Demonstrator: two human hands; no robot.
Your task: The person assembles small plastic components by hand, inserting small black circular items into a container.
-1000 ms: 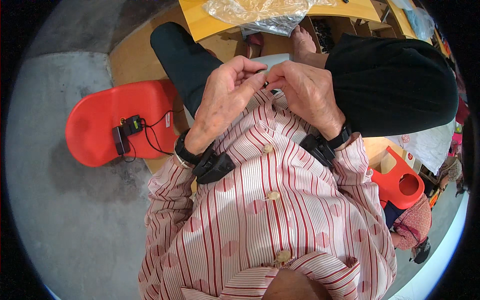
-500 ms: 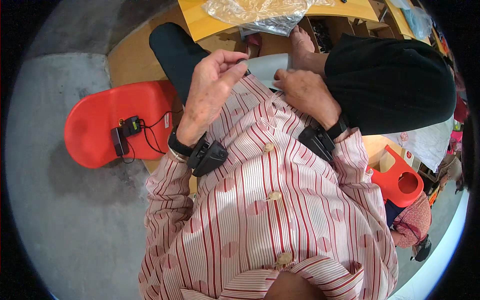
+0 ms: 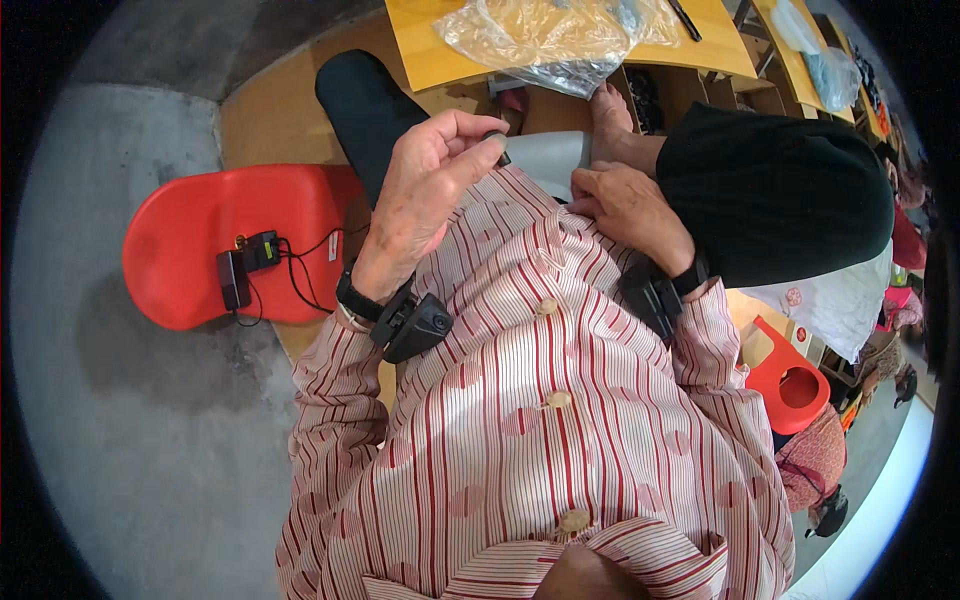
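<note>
My left hand (image 3: 415, 195) is raised over my lap, thumb and forefinger pinched on a small dark piece (image 3: 505, 157), mostly hidden by the fingertips. My right hand (image 3: 635, 212) rests low at the lap with its fingers curled under, near the lower edge of my striped shirt (image 3: 530, 400). Whatever those fingers hold, if anything, is hidden. Between the hands and beyond them shows a smooth pale grey surface (image 3: 545, 150). Each wrist wears a strapped black device, one on the left (image 3: 418, 328) and one on the right (image 3: 652, 295).
A yellow-topped table (image 3: 425, 50) stands ahead, bearing a crumpled clear plastic bag (image 3: 550, 45) and a dark pen-like stick (image 3: 686, 20). To my left, a red seat (image 3: 180, 260) holds black boxes with cables (image 3: 236, 280). Another red seat (image 3: 785, 375) and a person (image 3: 812, 460) are at the right.
My right hand has moved slightly right and down, its fingers tucked further under. The left hand keeps its pinch on the small dark piece. The whole view has shifted a little.
</note>
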